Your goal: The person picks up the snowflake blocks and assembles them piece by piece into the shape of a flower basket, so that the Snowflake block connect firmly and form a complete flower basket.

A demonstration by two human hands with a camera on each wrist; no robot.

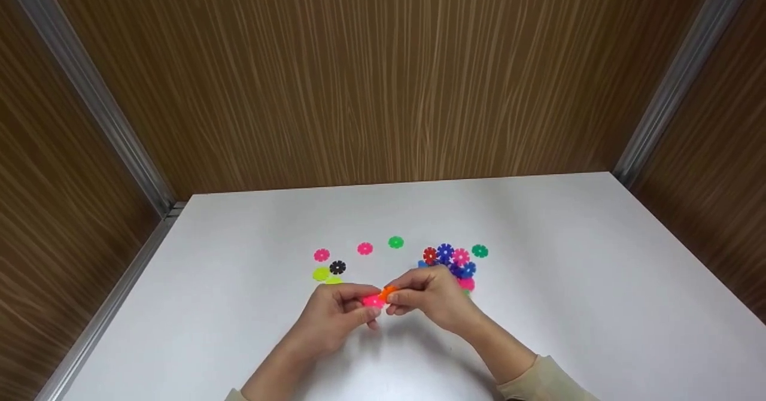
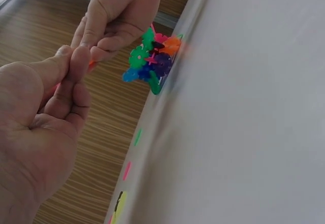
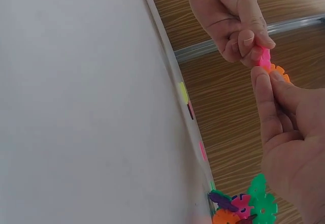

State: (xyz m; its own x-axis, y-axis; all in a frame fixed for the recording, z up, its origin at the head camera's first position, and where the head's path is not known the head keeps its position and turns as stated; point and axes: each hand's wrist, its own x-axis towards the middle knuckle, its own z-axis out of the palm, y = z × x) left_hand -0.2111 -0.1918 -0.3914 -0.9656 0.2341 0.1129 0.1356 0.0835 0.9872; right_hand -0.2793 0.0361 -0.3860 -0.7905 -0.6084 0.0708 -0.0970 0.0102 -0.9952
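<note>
Between thumb and fingers, my left hand [image 1: 329, 320] pinches a pink notched plastic disc [image 1: 373, 301]. My right hand [image 1: 441, 300] pinches an orange notched disc [image 1: 389, 293]. The two discs meet at their edges, above the table in front of me; in the right wrist view the pink disc [image 3: 265, 58] and the orange disc [image 3: 280, 73] stand at an angle to each other. Fingers cover most of both discs in the left wrist view. Just behind my right hand lies a pile of mixed-colour discs [image 1: 445, 252].
On the white table [image 1: 251, 239], loose discs lie behind my hands: pink [image 1: 322, 255], another pink [image 1: 365, 248], green [image 1: 395, 242], black [image 1: 337, 267] and yellow [image 1: 321, 274]. A dark green disc [image 1: 480, 251] sits right of the pile. Wood-patterned panels [image 1: 383, 90] enclose the table.
</note>
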